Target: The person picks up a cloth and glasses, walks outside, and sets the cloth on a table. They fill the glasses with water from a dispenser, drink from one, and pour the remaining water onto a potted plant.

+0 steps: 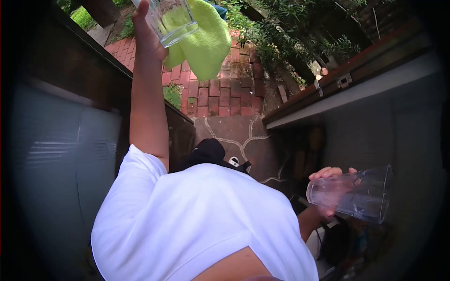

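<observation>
My left hand (149, 35) reaches forward at the top left, closed around a clear drinking glass (174, 23). A lime-green cloth (206, 47) hangs beside and behind that glass, against the same hand; how it is gripped is hidden. The frame's top edge cuts off part of the glass. Low on the right, my right hand (328, 175) is wrapped around a second clear tumbler (365, 194). This tumbler lies sideways in the grip, its wide end pointing right, and my fingers show through its wall.
A dark-framed doorway opens onto a red brick path (225, 96) with shrubs (300, 33) alongside. Underfoot is a stone-patterned floor (225, 129). A door frame with a metal latch plate (344, 80) stands right, a dark panel (70, 140) left.
</observation>
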